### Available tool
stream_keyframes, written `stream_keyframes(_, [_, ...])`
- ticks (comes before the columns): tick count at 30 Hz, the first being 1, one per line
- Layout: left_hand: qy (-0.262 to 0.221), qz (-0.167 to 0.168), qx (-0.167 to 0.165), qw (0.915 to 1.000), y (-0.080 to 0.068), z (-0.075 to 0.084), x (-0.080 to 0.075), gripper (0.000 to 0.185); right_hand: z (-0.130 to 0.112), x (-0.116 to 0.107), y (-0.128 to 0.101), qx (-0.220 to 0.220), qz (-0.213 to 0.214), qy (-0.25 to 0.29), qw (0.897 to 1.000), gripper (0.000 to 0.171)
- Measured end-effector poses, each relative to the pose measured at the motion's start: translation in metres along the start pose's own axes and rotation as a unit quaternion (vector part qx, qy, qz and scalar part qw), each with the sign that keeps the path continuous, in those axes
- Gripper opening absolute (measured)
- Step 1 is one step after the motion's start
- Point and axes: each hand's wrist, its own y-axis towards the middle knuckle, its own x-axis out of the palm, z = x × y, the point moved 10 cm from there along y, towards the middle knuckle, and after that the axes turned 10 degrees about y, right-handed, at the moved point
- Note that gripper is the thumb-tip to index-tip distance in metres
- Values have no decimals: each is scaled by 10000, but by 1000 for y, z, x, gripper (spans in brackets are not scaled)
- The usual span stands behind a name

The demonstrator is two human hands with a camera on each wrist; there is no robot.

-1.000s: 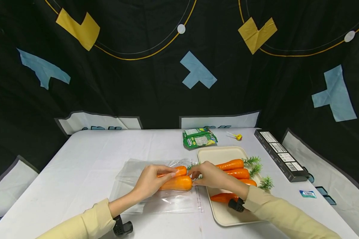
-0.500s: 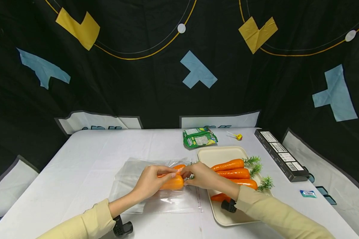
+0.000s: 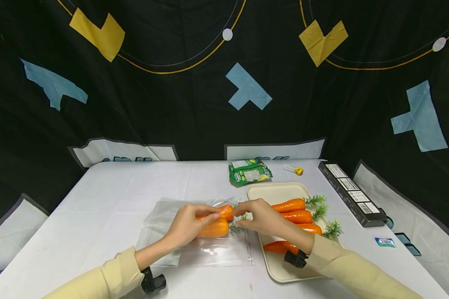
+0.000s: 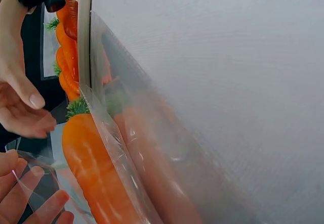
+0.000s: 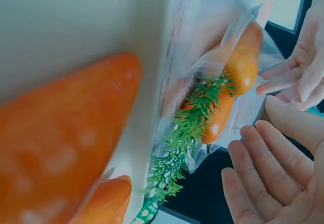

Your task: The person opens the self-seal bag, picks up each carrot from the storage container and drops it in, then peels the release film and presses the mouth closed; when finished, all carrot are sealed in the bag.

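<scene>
Two orange carrots with green tops, a nearer one and a farther one, lie partly inside a clear plastic bag left of the tray. My left hand pinches the bag's film at its opening, over the carrots; the film shows across its fingers in the left wrist view. My right hand hovers just right of the leafy tops, fingers parted and holding nothing. Beside it, several more carrots rest on a cream tray, one partly hidden by my right arm.
Behind the tray lie a green snack packet and a yellow lollipop. A long black box stands along the right side, with a small blue-and-white sachet nearer. A black cloth hangs behind the table.
My right hand pushed the nearer carrot leftward into the bag, then let go and drew back right with its fingers spread. My left hand has stayed at the bag.
</scene>
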Motion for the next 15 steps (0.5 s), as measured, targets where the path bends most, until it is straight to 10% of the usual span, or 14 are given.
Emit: stream_keyframes(15, [-69,-35,-172,9998,7,3,-4,14,11,7,-22,162,-119,47,9998,14])
